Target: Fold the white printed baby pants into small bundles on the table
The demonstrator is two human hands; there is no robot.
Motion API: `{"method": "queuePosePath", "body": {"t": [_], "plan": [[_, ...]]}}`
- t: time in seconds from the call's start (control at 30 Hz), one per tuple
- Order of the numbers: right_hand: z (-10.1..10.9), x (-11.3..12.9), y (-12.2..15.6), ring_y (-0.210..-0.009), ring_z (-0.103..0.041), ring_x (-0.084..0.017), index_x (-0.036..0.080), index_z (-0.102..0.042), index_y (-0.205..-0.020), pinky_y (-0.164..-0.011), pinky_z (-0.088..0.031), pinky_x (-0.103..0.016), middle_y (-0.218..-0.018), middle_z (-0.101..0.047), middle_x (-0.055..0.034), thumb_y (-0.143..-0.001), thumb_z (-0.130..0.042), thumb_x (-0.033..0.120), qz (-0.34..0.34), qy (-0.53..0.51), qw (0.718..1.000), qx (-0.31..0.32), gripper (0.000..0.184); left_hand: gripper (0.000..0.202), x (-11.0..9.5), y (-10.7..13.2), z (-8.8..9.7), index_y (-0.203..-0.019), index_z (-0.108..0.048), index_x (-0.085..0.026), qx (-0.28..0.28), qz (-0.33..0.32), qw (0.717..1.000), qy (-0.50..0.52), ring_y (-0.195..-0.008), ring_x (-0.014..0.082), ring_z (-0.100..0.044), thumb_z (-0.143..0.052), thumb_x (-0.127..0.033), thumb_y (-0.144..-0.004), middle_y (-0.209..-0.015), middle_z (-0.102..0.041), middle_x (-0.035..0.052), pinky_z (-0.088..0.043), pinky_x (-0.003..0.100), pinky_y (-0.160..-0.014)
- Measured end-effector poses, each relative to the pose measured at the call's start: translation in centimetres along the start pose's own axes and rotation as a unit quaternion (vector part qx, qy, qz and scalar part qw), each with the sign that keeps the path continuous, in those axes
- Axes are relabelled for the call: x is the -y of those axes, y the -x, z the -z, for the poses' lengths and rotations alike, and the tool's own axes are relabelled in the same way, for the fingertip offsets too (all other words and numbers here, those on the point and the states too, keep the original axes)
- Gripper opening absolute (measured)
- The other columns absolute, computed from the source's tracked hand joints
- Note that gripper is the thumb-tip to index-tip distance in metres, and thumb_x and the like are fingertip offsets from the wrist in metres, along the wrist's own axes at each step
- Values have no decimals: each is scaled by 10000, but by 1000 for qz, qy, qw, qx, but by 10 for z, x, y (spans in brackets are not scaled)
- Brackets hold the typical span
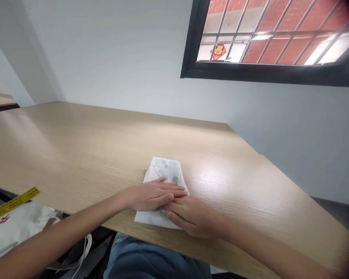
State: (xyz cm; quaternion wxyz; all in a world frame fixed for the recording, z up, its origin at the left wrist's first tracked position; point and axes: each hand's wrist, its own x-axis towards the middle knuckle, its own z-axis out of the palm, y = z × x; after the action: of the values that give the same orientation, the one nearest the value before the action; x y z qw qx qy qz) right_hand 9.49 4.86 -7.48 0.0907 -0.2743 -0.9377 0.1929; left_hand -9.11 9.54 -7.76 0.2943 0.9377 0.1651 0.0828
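A folded white cloth (167, 167) with small green and pale printed figures lies near the front edge of the wooden table (110, 155). My left hand (154, 195) rests flat across its middle, fingers stretched out toward the right. From the right, my right hand (192, 215) lies on the cloth too, its fingertips partly hidden where the left hand overlaps them. Both hands press on the cloth's top and neither grips it. The cloth's layers show along its right and upper left edges; whether it is a garment or a plain cloth I cannot tell.
A white tote bag (23, 221) with red marks sits below the table's left front edge, with a yellow printed strip (14, 203) over it. Behind the table stands a pale wall (119, 58) with a barred, dark-framed window (267, 73). My legs (151, 257) are under the front edge.
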Motion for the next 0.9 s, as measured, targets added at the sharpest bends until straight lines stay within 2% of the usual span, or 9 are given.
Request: {"method": "queuePosePath", "body": {"t": [0.1, 0.17, 0.27, 0.37, 0.43, 0.53, 0.67, 0.8, 0.9], "plan": [[-6, 13, 6, -1281, -287, -193, 131, -402, -1310, -1064, -249, -395, -1360, -390, -103, -938, -286, 257, -13, -33, 999, 23, 409, 421, 29, -18, 4, -1354, -283, -312, 9, 11, 989, -146, -1339, 144, -137, -152, -363, -956, -1434, -239, -55, 19, 411, -1086], [-7, 22, 10, -1304, -228, -192, 123, -334, -1350, -1085, -206, -390, -1401, -305, -104, -935, -299, 262, -12, -50, 998, 40, 439, 415, 49, -31, 13, -1347, -275, -354, -20, 46, 975, -216, -1349, 190, -73, -199, -412, -943, -1452, -174, -66, 26, 463, -1069], [-6, 38, 17, -1305, -221, -179, 145, -313, -1362, -1095, -187, -376, -1398, -307, -88, -923, -334, 236, 4, -79, 996, 51, 449, 411, 73, -48, 28, -1331, -291, -393, -74, 109, 956, -263, -1344, 240, -85, -209, -448, -933, -1450, -192, -57, 5, 514, -1051], [-3, 52, 25, -1281, -281, -152, 134, -367, -1334, -1087, -220, -315, -1365, -371, -81, -912, -364, 204, 27, -106, 991, 77, 428, 423, 81, -52, 39, -1336, -320, -324, -116, 152, 944, -270, -1324, 255, -179, -170, -391, -946, -1426, -275, 9, -48, 540, -1038], [-1, 56, 30, -1239, -362, -134, 125, -442, -1280, -1055, -280, -263, -1333, -425, -79, -903, -380, 187, 36, -113, 991, 66, 387, 436, 73, -44, 40, -1361, -282, -245, -149, 172, 933, -277, -1322, 255, -185, -198, -338, -944, -1425, -272, 54, -27, 544, -1038], [-2, 47, 34, -1140, -478, -119, 164, -523, -1180, -970, -386, -235, -1246, -528, -68, -871, -389, 137, 45, -98, 994, -33, 338, 462, 43, -14, 29, -1373, -246, -177, -181, 173, 927, -280, -1319, 206, -198, -275, -308, -931, -1422, -280, 63, -13, 460, -1077], [-8, 18, 31, -1060, -521, -160, 183, -537, -1119, -897, -440, -309, -1135, -580, -95, -849, -391, 128, 6, -11, 988, -155, 312, 429, -6, 35, -1, -1279, -419, -264, -124, 124, 958, -225, -1256, 182, -331, -355, -452, -898, -1343, -420, 0, -183, 373, -1076], [-16, 10, 28, -1224, -357, -264, 136, -429, -1270, -1002, -324, -449, -1295, -445, -151, -819, -506, 309, -66, 69, 991, -93, 489, 856, -25, 66, -31, -1381, -245, -226, -79, 114, 973, -182, -1298, 254, -259, -515, -668, -699, -1408, -308, 62, -140, 459, -1085], [-22, 20, 36, -1283, -237, -333, 92, -347, -1337, -1029, -266, -497, -1391, -304, -184, -719, -606, 446, -100, 69, 993, -15, 758, 938, -24, 75, -41, -1396, -187, -240, -76, 107, 979, -154, -1296, 269, -264, -634, -587, -648, -1422, -275, 64, -144, 478, -1080]]}}
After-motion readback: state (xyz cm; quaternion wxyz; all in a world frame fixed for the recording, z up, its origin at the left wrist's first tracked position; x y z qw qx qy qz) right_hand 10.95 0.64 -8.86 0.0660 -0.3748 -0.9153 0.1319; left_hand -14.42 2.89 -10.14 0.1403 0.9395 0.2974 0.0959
